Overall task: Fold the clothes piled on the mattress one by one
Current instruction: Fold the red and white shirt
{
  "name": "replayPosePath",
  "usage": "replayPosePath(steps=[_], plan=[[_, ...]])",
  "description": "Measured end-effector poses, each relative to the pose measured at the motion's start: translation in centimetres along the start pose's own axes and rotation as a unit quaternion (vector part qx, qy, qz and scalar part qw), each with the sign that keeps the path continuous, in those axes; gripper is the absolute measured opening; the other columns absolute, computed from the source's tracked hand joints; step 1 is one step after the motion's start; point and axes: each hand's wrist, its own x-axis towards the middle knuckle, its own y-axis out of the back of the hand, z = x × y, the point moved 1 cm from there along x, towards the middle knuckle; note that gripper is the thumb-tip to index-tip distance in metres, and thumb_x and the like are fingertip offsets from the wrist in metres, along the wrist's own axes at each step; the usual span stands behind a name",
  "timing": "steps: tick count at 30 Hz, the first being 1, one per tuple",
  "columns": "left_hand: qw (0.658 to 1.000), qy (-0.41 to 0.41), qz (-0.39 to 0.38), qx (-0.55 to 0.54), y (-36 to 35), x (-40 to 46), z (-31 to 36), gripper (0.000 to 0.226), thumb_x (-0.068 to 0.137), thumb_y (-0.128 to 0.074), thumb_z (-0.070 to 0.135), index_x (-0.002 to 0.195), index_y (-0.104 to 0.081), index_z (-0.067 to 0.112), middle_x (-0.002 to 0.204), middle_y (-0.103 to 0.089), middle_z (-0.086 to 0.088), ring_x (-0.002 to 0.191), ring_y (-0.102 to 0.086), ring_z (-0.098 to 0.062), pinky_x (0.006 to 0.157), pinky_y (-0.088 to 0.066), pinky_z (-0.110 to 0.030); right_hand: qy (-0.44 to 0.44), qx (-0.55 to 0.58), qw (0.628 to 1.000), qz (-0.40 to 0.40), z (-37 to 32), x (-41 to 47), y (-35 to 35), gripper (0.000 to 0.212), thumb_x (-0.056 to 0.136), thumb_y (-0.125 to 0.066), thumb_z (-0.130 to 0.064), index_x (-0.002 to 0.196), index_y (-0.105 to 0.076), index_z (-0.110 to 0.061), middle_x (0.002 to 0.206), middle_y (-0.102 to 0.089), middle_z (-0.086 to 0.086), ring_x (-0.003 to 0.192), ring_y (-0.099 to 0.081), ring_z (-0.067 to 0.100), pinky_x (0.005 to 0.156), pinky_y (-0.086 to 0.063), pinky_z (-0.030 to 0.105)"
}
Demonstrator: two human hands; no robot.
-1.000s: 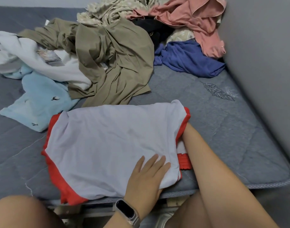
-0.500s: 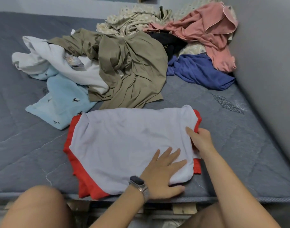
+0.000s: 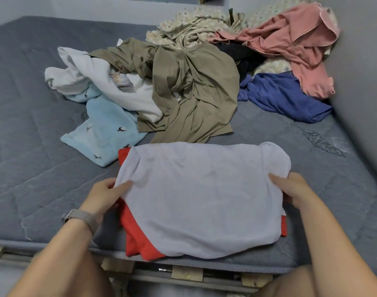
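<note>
A pale grey shirt with red trim lies partly folded near the front edge of the grey mattress. My left hand pinches the shirt's left edge, thumb on top. At the shirt's right edge, my right hand grips the cloth. Behind it lies the loose pile: an olive garment, a white one, a light blue one with small birds, a blue one, a pink one and a patterned beige one.
A grey wall runs along the mattress's right side. Wooden slats of the frame show under the front edge. My knees are at the bottom corners. Bare mattress stretches out to the left.
My left hand has left the shirt's lower middle and gone to its left edge, which it now pinches. My right hand has taken hold of the right edge. The camera view has shifted.
</note>
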Motion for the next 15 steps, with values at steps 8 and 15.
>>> replayPosePath(steps=[8,15], plan=[[0.999,0.006,0.022,-0.042,0.1,0.9,0.0,0.043,0.08,-0.076,0.033,0.108,-0.057,0.006,0.11,-0.064,-0.017,0.092,-0.059,-0.029,0.079,-0.05,-0.043,-0.013,-0.058,0.998,0.033,0.7,-2.0,0.3,0.062,0.087,-0.066,-0.046,0.128,-0.057,0.0,0.124,-0.062,0.017,0.112,-0.06,0.033,0.097,-0.049,0.046],[0.976,0.105,-0.148,-0.12,0.4,-2.0,-1.1,0.023,0.081,-0.075,0.024,0.08,-0.054,0.013,0.073,-0.056,-0.006,0.073,-0.058,-0.019,0.065,-0.05,-0.032,-0.073,-0.112,0.979,-0.151,2.4,-9.4,1.1,0.038,0.078,-0.08,-0.029,0.108,-0.068,-0.008,0.101,-0.073,0.011,0.093,-0.067,0.029,0.077,-0.057,0.039]])
